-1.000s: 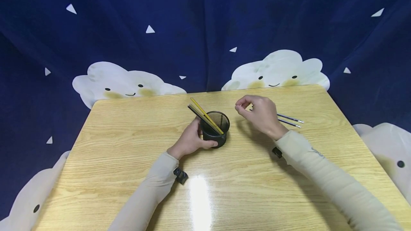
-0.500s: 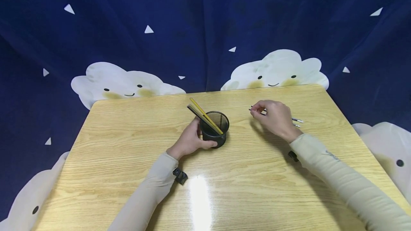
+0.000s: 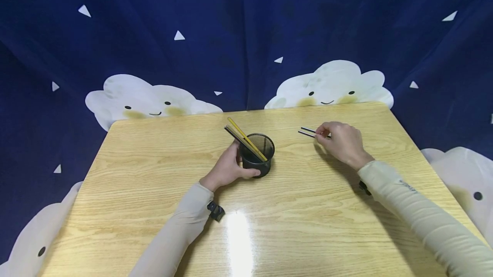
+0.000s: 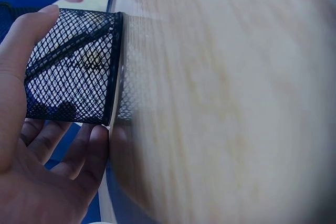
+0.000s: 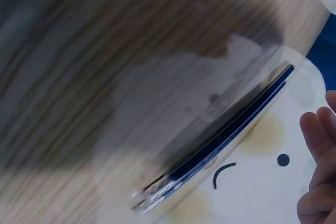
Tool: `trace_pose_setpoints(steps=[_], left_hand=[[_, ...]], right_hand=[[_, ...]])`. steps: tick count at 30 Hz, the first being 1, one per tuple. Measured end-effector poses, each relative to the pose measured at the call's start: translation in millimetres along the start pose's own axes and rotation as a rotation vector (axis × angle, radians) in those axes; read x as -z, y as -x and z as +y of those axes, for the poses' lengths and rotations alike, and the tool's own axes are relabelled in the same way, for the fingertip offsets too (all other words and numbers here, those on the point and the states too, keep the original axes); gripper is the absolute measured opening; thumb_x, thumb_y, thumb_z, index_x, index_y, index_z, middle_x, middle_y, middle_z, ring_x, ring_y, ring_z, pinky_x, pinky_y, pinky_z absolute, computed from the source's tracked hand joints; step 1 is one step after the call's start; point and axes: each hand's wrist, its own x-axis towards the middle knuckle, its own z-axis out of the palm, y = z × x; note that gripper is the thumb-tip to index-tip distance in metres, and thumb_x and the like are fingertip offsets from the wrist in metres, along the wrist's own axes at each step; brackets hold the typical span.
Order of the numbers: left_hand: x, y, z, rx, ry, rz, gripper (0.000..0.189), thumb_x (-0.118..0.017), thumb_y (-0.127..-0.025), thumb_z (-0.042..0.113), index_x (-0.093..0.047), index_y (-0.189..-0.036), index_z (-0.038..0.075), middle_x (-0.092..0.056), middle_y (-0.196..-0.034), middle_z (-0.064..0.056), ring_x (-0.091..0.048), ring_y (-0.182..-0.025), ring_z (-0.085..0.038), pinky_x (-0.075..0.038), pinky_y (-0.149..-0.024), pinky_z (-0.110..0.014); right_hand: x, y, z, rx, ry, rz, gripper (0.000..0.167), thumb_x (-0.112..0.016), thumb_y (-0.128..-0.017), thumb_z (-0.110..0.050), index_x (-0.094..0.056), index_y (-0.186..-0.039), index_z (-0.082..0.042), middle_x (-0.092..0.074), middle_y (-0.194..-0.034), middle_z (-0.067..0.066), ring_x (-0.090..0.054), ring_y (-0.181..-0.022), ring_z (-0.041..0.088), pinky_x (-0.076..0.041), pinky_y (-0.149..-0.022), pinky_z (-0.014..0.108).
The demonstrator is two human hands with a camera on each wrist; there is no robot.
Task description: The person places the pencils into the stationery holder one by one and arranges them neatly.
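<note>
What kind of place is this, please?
Probably a staged recording setup, not an ordinary office: a bare wooden table, a dark blue curtain with cartoon clouds behind it, and only a mesh pen holder and pencils at hand.

Pens [image 3: 308, 132] right of holder [image 3: 257, 155]

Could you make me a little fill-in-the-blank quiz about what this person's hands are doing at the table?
1. The left hand grips a black mesh ____.
2. Of the sticks leaning in the pen cup, the brightest is ____.
3. The right hand touches two dark pens lying on the ____.

Missing words: cup; yellow; table
</note>
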Motion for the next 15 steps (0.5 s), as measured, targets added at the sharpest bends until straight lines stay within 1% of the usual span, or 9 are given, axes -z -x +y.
trace_pose_setpoints(steps=[4, 8, 15], left_hand=[[0.5, -0.8, 0.5, 0.004, -0.006, 0.001, 0.097, -0.098, -0.076, 0.004, -0.044, -0.157, 0.001, -0.067, -0.137, -0.008, -0.068, -0.121, -0.022, -0.045, -0.115, -0.042], [0.8, -0.8, 1.2, 0.002, -0.006, -0.002, 0.096, -0.098, -0.077, 0.004, -0.045, -0.156, 0.002, -0.068, -0.137, -0.009, -0.068, -0.121, -0.023, -0.046, -0.114, -0.043], [0.4, 0.0, 1.1, 0.002, -0.014, 0.001, 0.097, -0.098, -0.076, 0.003, -0.044, -0.157, 0.001, -0.067, -0.137, -0.008, -0.068, -0.120, -0.022, -0.047, -0.113, -0.043]], right_hand=[[0.1, 0.1, 6.9, 0.002, 0.036, -0.019, 0.006, -0.081, -0.094, -0.016, -0.081, -0.096, -0.010, -0.077, -0.088, 0.005, -0.070, -0.074, 0.025, -0.051, -0.056, 0.047], [-0.3, 0.1, 11.8, 0.005, 0.056, -0.048, 0.008, -0.080, -0.095, -0.015, -0.081, -0.097, -0.007, -0.076, -0.088, 0.006, -0.070, -0.074, 0.025, -0.053, -0.056, 0.049], [-3.7, 0.2, 16.9, 0.012, 0.080, -0.082, 0.009, -0.075, -0.096, -0.012, -0.081, -0.098, -0.006, -0.070, -0.083, 0.004, -0.066, -0.070, 0.023, -0.052, -0.055, 0.048]])
